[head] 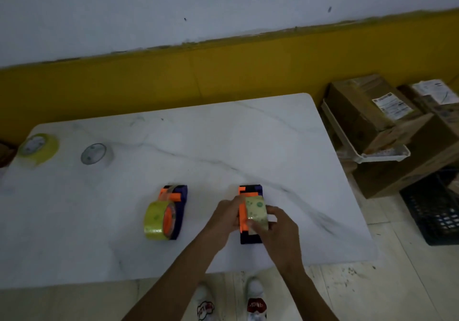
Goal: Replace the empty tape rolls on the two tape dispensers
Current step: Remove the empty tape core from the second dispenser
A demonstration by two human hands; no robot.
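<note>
Two purple-and-orange tape dispensers lie on the white marble table (173,151). The left dispenser (179,211) carries a full yellowish tape roll (156,220) on its orange hub. The right dispenser (250,191) lies under my hands. My left hand (227,217) grips its orange side at the left. My right hand (279,223) holds a pale clear tape roll (256,211) against the dispenser from the right. Both hands hide the hub, so how far the roll sits on it cannot be seen.
A yellow tape roll (39,148) and a thin, nearly empty roll (96,154) lie at the table's far left. Cardboard boxes (367,112), a white tray (382,155) and a black crate (432,211) stand on the floor to the right. A yellow-and-white wall runs behind the table.
</note>
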